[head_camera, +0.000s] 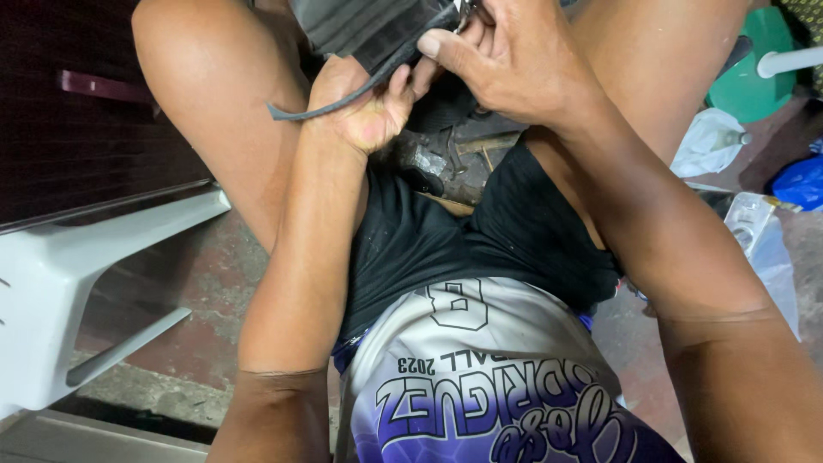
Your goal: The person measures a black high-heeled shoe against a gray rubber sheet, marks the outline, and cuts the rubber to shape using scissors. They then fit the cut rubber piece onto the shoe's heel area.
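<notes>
**Both hands on a dark strap and padded piece between the knees**

The person sits with knees apart, looking down into the lap; both hands meet near the top of the view, between the thighs. The left hand [364, 107] is turned palm up, fingers curled loosely around a dark grey strap [343, 101]; the strap runs from a free end at the left, across the palm, and up toward the right hand. The right hand [506, 60] is closed from above, its thumb pressed flat against the strap where it meets a grey padded piece [360, 30]; the fingers are bunched at the top edge of the view around something small and metallic, too cut off to identify. The padded piece sits at the top centre, above the left hand, partly out of frame; strap and padded piece touch, though how they are joined cannot be told.

Below the hands, on the ground between the legs, lies a clutter of dark scraps [446, 159], blurred. A white plastic chair [77, 274] stands at the left, beside the left thigh; at the right lie a clear plastic bag [763, 240], a white bag [707, 141], a blue bag [801, 182] and a green round object [759, 73], all well apart from the hands.
</notes>
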